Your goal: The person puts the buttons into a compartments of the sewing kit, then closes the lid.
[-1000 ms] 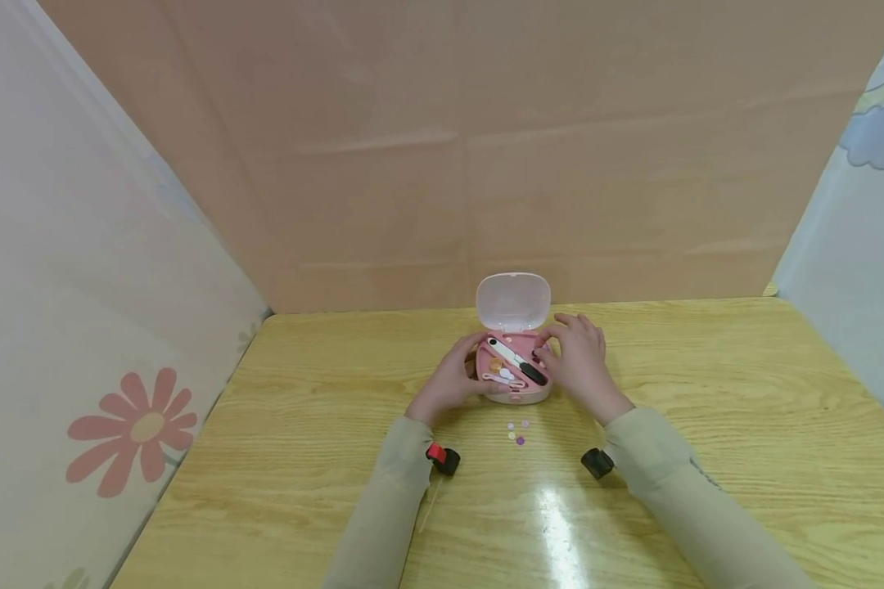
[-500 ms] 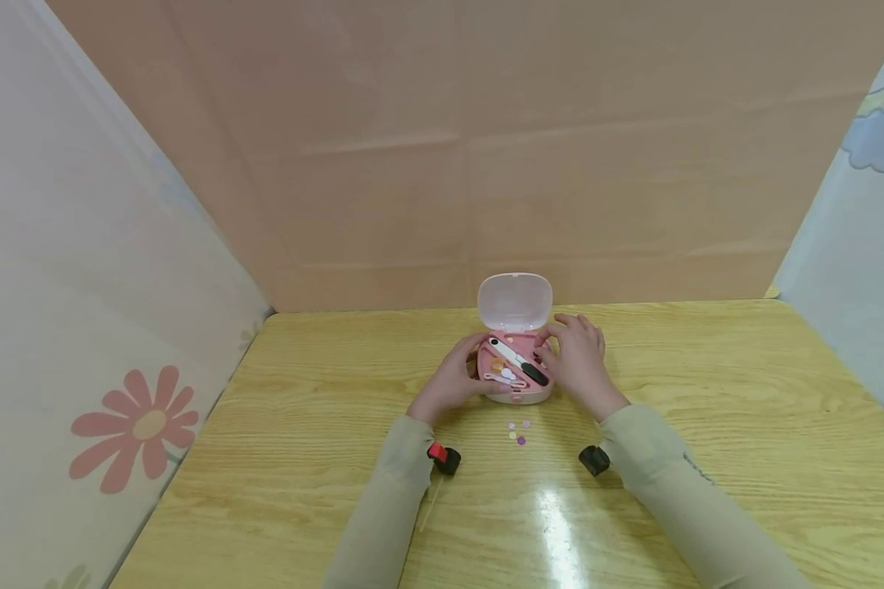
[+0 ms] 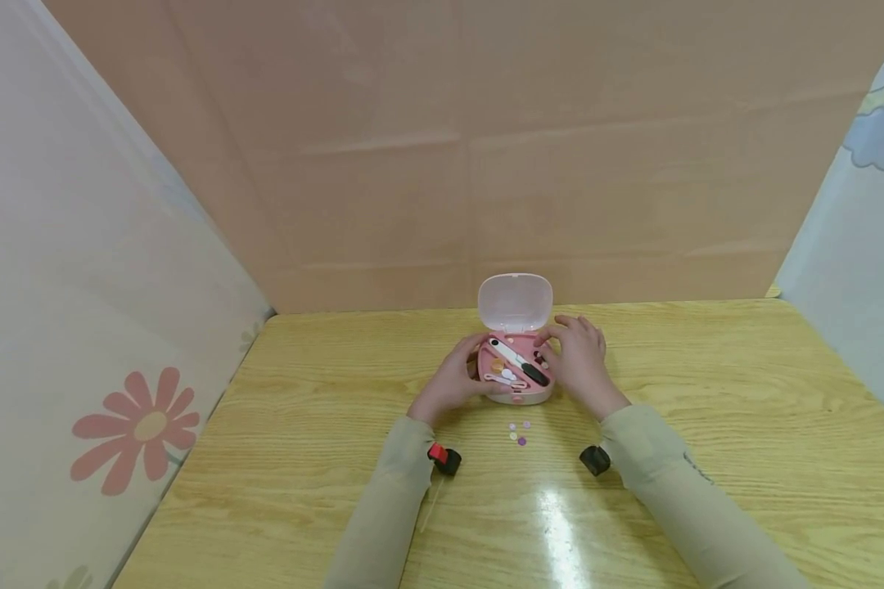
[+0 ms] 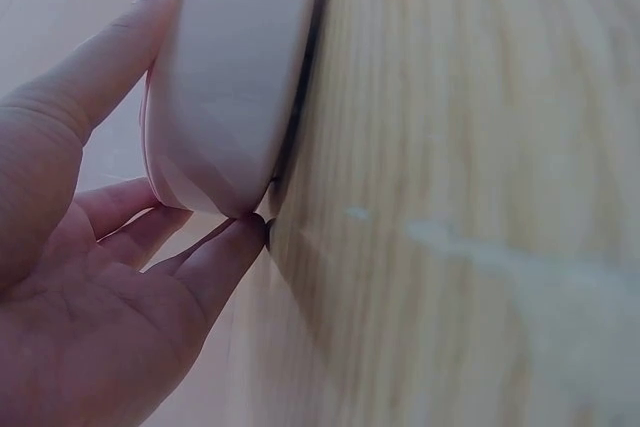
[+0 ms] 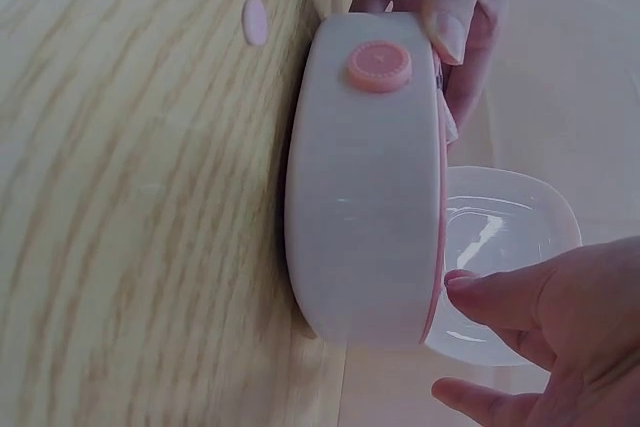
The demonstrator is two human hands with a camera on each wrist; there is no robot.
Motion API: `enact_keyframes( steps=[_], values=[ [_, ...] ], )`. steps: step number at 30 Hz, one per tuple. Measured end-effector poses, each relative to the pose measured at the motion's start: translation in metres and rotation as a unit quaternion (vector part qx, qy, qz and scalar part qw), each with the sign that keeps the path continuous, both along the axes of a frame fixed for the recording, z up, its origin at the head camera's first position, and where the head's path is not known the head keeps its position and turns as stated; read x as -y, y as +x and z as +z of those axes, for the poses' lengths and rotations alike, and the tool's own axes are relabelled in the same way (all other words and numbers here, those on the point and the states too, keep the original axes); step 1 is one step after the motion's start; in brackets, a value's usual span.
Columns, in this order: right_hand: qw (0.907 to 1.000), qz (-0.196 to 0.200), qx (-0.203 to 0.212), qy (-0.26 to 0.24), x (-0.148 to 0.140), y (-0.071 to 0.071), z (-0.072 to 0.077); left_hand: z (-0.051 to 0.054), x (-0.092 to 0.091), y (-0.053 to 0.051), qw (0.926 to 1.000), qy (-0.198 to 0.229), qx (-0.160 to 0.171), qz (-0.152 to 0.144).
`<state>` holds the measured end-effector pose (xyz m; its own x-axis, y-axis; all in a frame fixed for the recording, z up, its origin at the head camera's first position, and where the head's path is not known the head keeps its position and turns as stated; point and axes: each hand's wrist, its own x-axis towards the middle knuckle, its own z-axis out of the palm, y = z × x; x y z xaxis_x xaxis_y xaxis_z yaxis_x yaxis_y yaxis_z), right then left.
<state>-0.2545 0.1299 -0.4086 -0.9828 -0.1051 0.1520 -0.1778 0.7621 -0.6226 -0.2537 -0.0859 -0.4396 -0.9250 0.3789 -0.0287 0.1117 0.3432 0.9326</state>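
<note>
A small pink and white box (image 3: pixel 521 399) stands on the table with its clear lid (image 3: pixel 516 303) raised. My left hand (image 3: pixel 453 382) grips its left side, thumb along the front wall and fingers around the side and back. In the pink tray, a white tool with a black end (image 3: pixel 516 360) lies diagonally, beside an orange round piece (image 3: pixel 497 366), white pieces and a pale strip. Over the right compartment, my right hand (image 3: pixel 578 360) has thumb and fingers apart; the right wrist view shows the thumb (image 5: pixel 490 292) at the rim. Small dark pieces (image 3: pixel 539 357) lie below those fingertips.
Several small buttons (image 3: pixel 521 441), purple, pink and pale yellow, lie on the wooden table (image 3: pixel 324 409) in front of the box. A tan backdrop (image 3: pixel 383 204) rises behind the table, with patterned cloth at both sides. Black wrist cameras (image 3: pixel 594 460) sit on both forearms.
The fingers of my right hand have shifted slightly, and more of the dark pieces in the right compartment now shows. My left hand and the box stay in place.
</note>
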Motion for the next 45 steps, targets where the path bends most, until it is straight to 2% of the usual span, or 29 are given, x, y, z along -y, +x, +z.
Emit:
enact_keyframes(
  steps=[10, 21, 27, 33, 38, 45],
  values=[
    [0.9996, 0.025, -0.011, 0.006, -0.003, 0.006, 0.002, -0.004, 0.001, -0.001, 0.9999, 0.015, 0.001, -0.001],
    [0.9975, 0.055, -0.027, 0.035, -0.010, 0.021, -0.006, -0.007, 0.002, -0.001, 1.0000, 0.006, -0.004, 0.001],
    [0.9965, 0.065, -0.013, 0.050, -0.013, 0.028, -0.001, -0.009, 0.002, 0.001, 0.9999, 0.014, -0.001, -0.006],
    [0.9960, 0.072, -0.019, 0.049, -0.014, 0.032, 0.004, -0.008, 0.001, 0.000, 0.9996, 0.025, -0.004, -0.009],
    [0.9957, 0.077, -0.023, 0.046, -0.012, 0.034, 0.008, -0.006, 0.001, -0.003, 0.9997, 0.017, -0.012, -0.012],
    [0.9953, 0.083, -0.029, 0.039, -0.010, 0.041, 0.012, -0.003, 0.001, -0.003, 0.9999, 0.008, -0.007, -0.010]
  ],
)
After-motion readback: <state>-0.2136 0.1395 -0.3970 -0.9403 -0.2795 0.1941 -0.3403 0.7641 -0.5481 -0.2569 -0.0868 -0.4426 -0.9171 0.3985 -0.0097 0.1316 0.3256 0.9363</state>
